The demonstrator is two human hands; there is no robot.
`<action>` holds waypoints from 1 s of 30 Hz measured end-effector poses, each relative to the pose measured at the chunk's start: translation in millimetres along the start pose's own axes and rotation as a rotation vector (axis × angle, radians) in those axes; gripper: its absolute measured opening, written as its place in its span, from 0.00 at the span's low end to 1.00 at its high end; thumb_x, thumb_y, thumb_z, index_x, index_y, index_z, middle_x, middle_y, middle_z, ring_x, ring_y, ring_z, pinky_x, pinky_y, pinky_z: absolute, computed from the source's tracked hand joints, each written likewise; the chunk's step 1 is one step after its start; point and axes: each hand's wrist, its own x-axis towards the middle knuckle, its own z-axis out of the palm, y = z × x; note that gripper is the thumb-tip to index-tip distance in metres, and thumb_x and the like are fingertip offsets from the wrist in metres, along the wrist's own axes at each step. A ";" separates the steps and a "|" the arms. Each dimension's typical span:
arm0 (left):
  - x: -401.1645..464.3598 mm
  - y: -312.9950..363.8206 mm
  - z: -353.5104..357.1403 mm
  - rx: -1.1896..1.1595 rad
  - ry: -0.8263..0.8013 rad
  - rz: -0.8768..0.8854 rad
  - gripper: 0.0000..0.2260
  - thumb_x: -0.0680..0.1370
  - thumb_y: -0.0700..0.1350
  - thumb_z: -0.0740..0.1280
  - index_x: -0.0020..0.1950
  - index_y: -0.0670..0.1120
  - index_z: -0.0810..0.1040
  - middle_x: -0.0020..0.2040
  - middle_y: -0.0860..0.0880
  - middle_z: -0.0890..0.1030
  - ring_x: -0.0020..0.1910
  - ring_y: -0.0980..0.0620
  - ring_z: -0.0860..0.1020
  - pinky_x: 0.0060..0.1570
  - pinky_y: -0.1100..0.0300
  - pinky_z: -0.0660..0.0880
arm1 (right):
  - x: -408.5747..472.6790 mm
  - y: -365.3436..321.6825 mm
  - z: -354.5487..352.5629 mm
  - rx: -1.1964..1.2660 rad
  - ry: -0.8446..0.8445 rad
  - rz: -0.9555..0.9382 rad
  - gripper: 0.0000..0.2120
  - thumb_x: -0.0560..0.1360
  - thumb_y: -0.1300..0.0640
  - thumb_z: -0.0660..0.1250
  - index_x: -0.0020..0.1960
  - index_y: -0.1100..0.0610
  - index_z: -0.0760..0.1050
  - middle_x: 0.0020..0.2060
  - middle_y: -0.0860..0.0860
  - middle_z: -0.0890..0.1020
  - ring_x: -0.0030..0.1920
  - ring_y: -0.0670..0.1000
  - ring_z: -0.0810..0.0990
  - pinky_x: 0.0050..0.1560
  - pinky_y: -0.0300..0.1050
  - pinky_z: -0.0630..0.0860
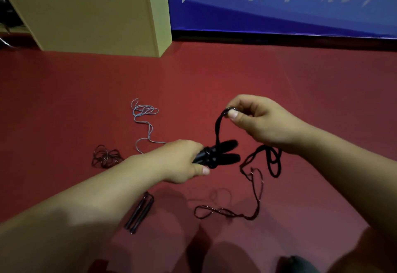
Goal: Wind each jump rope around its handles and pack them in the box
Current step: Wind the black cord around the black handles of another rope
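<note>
Gripping a pair of black handles, the left hand has its fingers curled round their near ends, thumb along the underside; the free ends stick out to the right, splayed slightly apart. A few turns of black rope sit wrapped around the handles just past the fingers.

From those turns the rope runs up to the right hand, above and right of the grip, which pinches it between thumb and forefinger, other fingers curled in. Below the right hand the slack hangs in loose loops, and a thinner dark red cord trails from there down across the red floor toward the person.

Below the grip, near the left forearm, a second pair of dark handles lies side by side on the floor. Left of the grip: a small tangle of dark cord. Up and left: a grey-blue rope in a loose heap, its tail running toward the left hand.

Far beyond: a pale yellow cabinet and a blue banner with white lettering. Can't see the box in view.
</note>
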 end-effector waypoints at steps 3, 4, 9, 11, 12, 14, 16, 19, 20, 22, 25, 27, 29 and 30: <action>-6.6 22.3 1.2 0.048 -0.057 0.134 0.11 0.77 0.55 0.69 0.45 0.50 0.71 0.36 0.55 0.72 0.37 0.52 0.72 0.34 0.59 0.65 | 6.4 12.1 1.3 -0.300 0.068 -0.092 0.05 0.80 0.55 0.64 0.47 0.53 0.78 0.34 0.43 0.76 0.34 0.39 0.72 0.37 0.33 0.68; -8.8 27.6 0.8 0.041 -0.060 0.169 0.12 0.77 0.54 0.69 0.43 0.51 0.69 0.35 0.55 0.71 0.34 0.54 0.70 0.31 0.62 0.63 | 8.1 16.7 1.4 -0.399 0.071 -0.095 0.05 0.79 0.53 0.65 0.48 0.52 0.79 0.33 0.42 0.76 0.35 0.38 0.72 0.37 0.34 0.67; -14.8 37.5 -0.2 -0.052 -0.061 0.279 0.14 0.77 0.53 0.70 0.37 0.55 0.67 0.32 0.54 0.70 0.30 0.58 0.67 0.30 0.62 0.62 | 14.0 42.1 -7.9 -0.603 0.041 0.101 0.22 0.71 0.33 0.67 0.47 0.51 0.83 0.36 0.45 0.81 0.40 0.47 0.79 0.39 0.46 0.76; -15.5 35.2 -0.1 -0.084 -0.063 0.307 0.14 0.77 0.53 0.70 0.37 0.56 0.67 0.31 0.55 0.70 0.30 0.58 0.67 0.30 0.62 0.62 | 15.6 49.2 -13.4 -0.570 0.041 0.197 0.24 0.64 0.31 0.71 0.45 0.50 0.81 0.36 0.45 0.79 0.40 0.46 0.77 0.37 0.43 0.72; -15.5 33.5 -0.1 -0.103 -0.049 0.321 0.13 0.76 0.53 0.70 0.38 0.55 0.68 0.31 0.55 0.69 0.30 0.57 0.66 0.31 0.61 0.62 | 16.6 52.4 -14.9 -0.535 0.036 0.232 0.24 0.63 0.32 0.73 0.46 0.51 0.80 0.36 0.44 0.77 0.39 0.44 0.75 0.36 0.42 0.69; -14.5 29.2 1.2 -0.167 -0.003 0.349 0.12 0.76 0.53 0.71 0.40 0.52 0.69 0.31 0.54 0.68 0.30 0.56 0.65 0.31 0.59 0.62 | 17.6 57.9 -15.0 -0.444 0.018 0.275 0.23 0.63 0.38 0.77 0.48 0.53 0.76 0.35 0.45 0.75 0.37 0.43 0.72 0.35 0.41 0.66; -12.5 25.0 3.1 -0.264 0.042 0.372 0.11 0.76 0.52 0.71 0.44 0.48 0.72 0.32 0.55 0.67 0.31 0.55 0.64 0.34 0.57 0.62 | 19.8 62.0 -14.5 -0.329 0.010 0.260 0.20 0.65 0.44 0.78 0.47 0.53 0.73 0.34 0.46 0.75 0.34 0.44 0.72 0.34 0.41 0.68; -8.7 21.3 2.6 -0.560 0.120 0.384 0.06 0.77 0.47 0.71 0.48 0.50 0.75 0.33 0.55 0.70 0.31 0.54 0.69 0.34 0.58 0.66 | 21.2 63.4 -12.0 -0.225 -0.005 0.172 0.11 0.71 0.61 0.74 0.40 0.51 0.72 0.32 0.48 0.77 0.33 0.48 0.74 0.33 0.40 0.71; -6.8 19.9 -0.1 -0.653 0.170 0.370 0.05 0.77 0.45 0.71 0.49 0.50 0.76 0.34 0.53 0.72 0.31 0.53 0.71 0.33 0.58 0.69 | 21.3 63.7 -10.5 -0.280 -0.004 0.135 0.12 0.72 0.64 0.71 0.38 0.50 0.73 0.32 0.47 0.76 0.33 0.48 0.74 0.33 0.39 0.70; -3.1 14.5 -8.2 -0.757 0.314 0.327 0.05 0.78 0.41 0.69 0.50 0.50 0.76 0.34 0.51 0.75 0.29 0.52 0.74 0.33 0.60 0.72 | 20.0 57.8 -5.0 -0.405 0.017 0.097 0.06 0.74 0.55 0.71 0.40 0.51 0.76 0.32 0.46 0.79 0.34 0.46 0.76 0.36 0.40 0.71; 0.2 -0.3 -17.8 -0.763 0.466 0.220 0.03 0.79 0.40 0.67 0.50 0.46 0.75 0.33 0.51 0.77 0.27 0.53 0.75 0.31 0.64 0.71 | 16.9 35.7 3.2 -0.374 -0.061 0.087 0.08 0.77 0.46 0.67 0.42 0.49 0.77 0.34 0.46 0.83 0.35 0.40 0.79 0.37 0.37 0.73; 3.2 -9.7 -15.4 -0.753 0.496 0.123 0.02 0.79 0.42 0.67 0.50 0.45 0.75 0.33 0.51 0.77 0.26 0.53 0.75 0.28 0.67 0.69 | 11.4 21.1 8.5 -0.394 -0.194 0.112 0.08 0.78 0.46 0.65 0.45 0.48 0.77 0.34 0.45 0.83 0.31 0.37 0.77 0.33 0.29 0.70; 6.0 -18.6 -12.1 -0.721 0.503 0.010 0.02 0.79 0.43 0.67 0.49 0.46 0.75 0.33 0.51 0.78 0.26 0.54 0.75 0.24 0.68 0.67 | 7.2 9.6 13.5 -0.364 -0.299 0.137 0.06 0.79 0.47 0.65 0.52 0.47 0.78 0.33 0.44 0.82 0.30 0.36 0.76 0.32 0.28 0.69; 7.5 -21.6 -10.6 -0.696 0.497 -0.039 0.03 0.79 0.45 0.68 0.49 0.47 0.75 0.34 0.51 0.79 0.26 0.53 0.76 0.24 0.68 0.67 | 4.5 5.2 15.9 -0.344 -0.340 0.151 0.07 0.78 0.47 0.66 0.55 0.46 0.78 0.33 0.42 0.81 0.31 0.36 0.76 0.33 0.28 0.70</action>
